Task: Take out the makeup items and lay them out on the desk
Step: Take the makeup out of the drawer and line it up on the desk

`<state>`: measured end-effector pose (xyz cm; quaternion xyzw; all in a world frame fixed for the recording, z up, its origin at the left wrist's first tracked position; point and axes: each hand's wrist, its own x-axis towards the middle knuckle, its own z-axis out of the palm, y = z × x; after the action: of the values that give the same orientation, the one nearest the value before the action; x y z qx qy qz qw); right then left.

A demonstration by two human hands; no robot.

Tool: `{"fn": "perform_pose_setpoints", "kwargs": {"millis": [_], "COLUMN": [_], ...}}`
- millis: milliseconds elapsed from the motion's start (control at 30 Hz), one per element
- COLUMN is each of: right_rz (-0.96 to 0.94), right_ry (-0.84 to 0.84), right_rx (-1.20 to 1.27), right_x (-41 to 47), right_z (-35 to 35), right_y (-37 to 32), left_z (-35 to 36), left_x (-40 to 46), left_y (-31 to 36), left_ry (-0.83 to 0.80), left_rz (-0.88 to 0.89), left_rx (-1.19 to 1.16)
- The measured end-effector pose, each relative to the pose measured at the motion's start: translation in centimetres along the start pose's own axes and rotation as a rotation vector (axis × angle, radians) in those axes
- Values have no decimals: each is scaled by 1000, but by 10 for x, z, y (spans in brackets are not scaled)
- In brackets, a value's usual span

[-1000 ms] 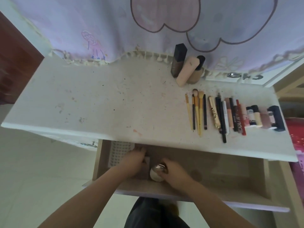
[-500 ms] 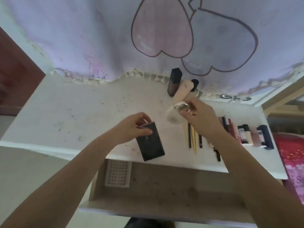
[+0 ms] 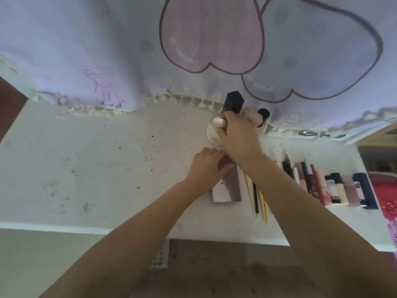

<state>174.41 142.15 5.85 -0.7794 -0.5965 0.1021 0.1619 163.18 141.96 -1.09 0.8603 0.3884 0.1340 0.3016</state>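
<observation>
My right hand point(image 3: 238, 137) grips a round white jar with a shiny metallic cap point(image 3: 214, 130) and holds it down on the white desk point(image 3: 107, 158), beside a tall dark bottle point(image 3: 233, 102). My left hand point(image 3: 206, 167) holds the top end of a flat rectangular compact point(image 3: 227, 188) that lies on the desk left of the brushes point(image 3: 256, 196). A black-capped bottle point(image 3: 263, 114) shows behind my right hand. A row of lipsticks and tubes point(image 3: 328, 186) lies along the desk's right side.
The open wooden drawer point(image 3: 225, 276) sits below the desk's front edge, with a white perforated tray point(image 3: 160, 257) at its left. A lilac cloth with heart outlines point(image 3: 193, 50) hangs behind the desk. A red patterned surface point(image 3: 386, 196) lies at far right.
Both hands rose from the drawer, carrying the jar and the compact. Now the jar stands at the desk's back by the bottles and the compact lies flat beside the brushes.
</observation>
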Motion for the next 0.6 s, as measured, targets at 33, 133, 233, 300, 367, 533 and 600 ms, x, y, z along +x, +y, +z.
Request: {"fn": "perform_pose_setpoints", "kwargs": {"millis": [33, 133, 233, 300, 367, 533, 600], "right_rz": [-1, -8, -56, -86, -173, -370, -204], "right_ry": [6, 23, 78, 124, 205, -148, -462], "right_rx": [10, 19, 2, 44, 168, 428, 442], "right_x": [-1, -6, -17, -32, -60, -189, -231], "right_z": [0, -2, -9, -16, -22, 25, 65], "right_y": [0, 1, -3, -7, -15, -30, -32], "left_z": [6, 19, 11, -5, -23, -30, -12], "left_x": [-4, -12, -22, -44, -88, -231, -260], "left_y": [2, 10, 13, 8, -1, -32, -49], "left_ry": [43, 159, 162, 210, 311, 158, 4], "left_rz": [19, 62, -25, -46, -24, -240, -387], "left_rx": [91, 231, 164, 131, 52, -55, -10]}}
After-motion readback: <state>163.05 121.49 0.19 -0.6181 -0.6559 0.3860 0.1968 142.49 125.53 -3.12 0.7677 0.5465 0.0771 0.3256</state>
